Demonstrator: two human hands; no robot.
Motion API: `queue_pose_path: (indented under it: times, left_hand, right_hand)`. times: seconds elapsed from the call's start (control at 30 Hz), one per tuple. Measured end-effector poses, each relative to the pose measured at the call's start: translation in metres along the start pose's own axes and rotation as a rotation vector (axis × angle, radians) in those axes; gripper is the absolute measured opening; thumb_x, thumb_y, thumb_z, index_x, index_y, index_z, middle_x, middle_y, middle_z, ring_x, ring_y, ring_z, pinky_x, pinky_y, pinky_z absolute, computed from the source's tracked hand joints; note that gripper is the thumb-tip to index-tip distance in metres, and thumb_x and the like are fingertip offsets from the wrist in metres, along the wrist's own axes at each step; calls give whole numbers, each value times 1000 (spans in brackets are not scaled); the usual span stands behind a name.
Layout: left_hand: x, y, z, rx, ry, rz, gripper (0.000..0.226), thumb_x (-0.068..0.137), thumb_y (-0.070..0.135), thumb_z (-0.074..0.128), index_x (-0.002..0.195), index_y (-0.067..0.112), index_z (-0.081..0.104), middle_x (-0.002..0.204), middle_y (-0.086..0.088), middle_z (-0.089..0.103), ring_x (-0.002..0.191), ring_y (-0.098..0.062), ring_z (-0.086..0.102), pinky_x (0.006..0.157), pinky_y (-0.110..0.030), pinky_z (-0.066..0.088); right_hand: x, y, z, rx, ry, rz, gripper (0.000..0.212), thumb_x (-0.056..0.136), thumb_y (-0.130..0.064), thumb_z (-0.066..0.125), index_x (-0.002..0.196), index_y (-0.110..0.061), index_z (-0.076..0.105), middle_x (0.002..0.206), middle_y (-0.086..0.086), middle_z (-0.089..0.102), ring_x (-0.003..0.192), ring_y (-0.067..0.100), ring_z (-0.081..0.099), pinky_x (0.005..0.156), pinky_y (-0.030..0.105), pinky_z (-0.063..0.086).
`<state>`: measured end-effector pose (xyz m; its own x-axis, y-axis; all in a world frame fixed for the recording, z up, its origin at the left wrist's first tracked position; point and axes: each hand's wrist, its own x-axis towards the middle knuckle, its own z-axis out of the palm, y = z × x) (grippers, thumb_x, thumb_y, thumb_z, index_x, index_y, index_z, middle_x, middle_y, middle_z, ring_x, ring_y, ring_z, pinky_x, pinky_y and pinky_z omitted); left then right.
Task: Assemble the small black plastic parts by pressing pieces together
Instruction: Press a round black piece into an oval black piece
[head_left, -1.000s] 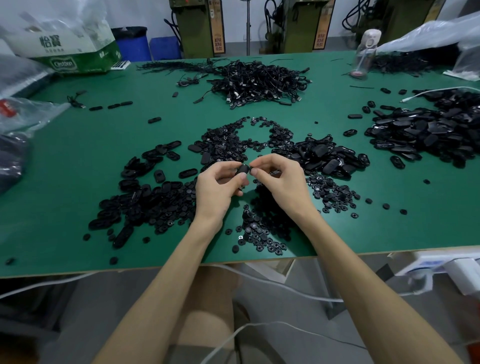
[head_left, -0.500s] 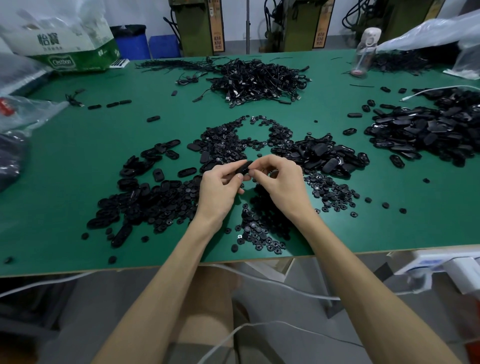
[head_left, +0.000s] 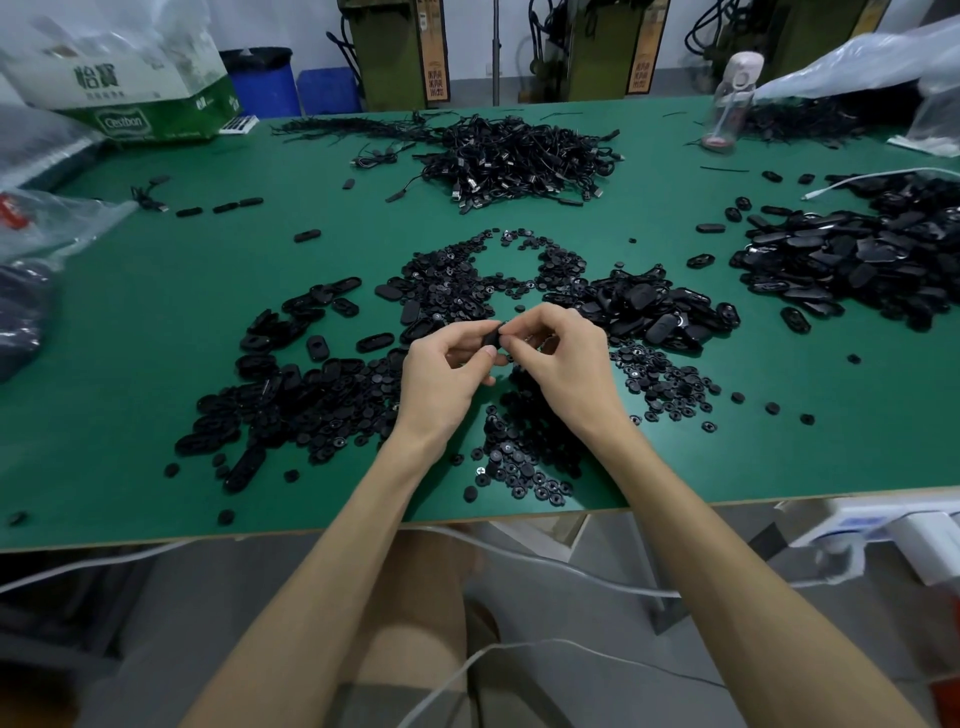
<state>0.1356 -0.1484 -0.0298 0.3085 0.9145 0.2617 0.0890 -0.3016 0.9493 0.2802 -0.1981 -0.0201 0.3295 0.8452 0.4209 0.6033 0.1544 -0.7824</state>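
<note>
Left hand (head_left: 441, 379), right hand (head_left: 566, 364), both grips still pinched on small black part (head_left: 491, 340), barely shifted over green table (head_left: 156, 364)

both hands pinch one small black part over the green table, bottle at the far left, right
No: the head view shows the bottle at the far right of the table, not left. The left hand and right hand do pinch one small black part over it.
</note>
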Motion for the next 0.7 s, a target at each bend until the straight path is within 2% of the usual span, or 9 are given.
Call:
queue_pose_path:
  times: [0.17,0.33,0.43,0.53,0.7]
  left_hand:
    - [0,1,0,-31,-14,-12,26,95,-3,67,120,3,72,102,-7,77,87,-13,76,71,-23,58]
    - [0,1,0,-57,-16,7,24,99,1,65,122,1,71,102,-4,77,88,-13,75,73,-26,60]
    - [0,1,-2,-119,9,-24,24,100,2,63,123,3,71,101,0,77,86,-12,75,75,-26,60]
    - [0,0,-4,-178,34,-47,22,100,2,63,120,6,72,102,-5,78,86,-15,75,75,-27,60]
    - [-1,1,-4,-155,29,-30,18,97,4,68,113,9,75,97,-5,79,82,-15,74,70,-24,58]
  right_hand:
    - [0,1,-1,-6,19,-36,4,90,-11,77,92,-14,76,88,-11,66,93,16,58,80,27,48]
    - [1,0,3,-94,31,-134,5,89,-12,79,91,-8,78,90,-2,65,94,21,55,80,27,43]
    - [0,-1,4,-95,-8,-178,8,92,-11,77,98,-10,81,97,3,67,97,21,55,84,26,45]
    - [0,-1,3,-52,-50,-161,18,95,-10,72,107,-18,82,102,2,64,103,21,55,88,23,44]
    - [0,0,1,76,-62,-100,17,97,-9,68,101,-22,80,103,-2,60,89,15,61,76,25,49]
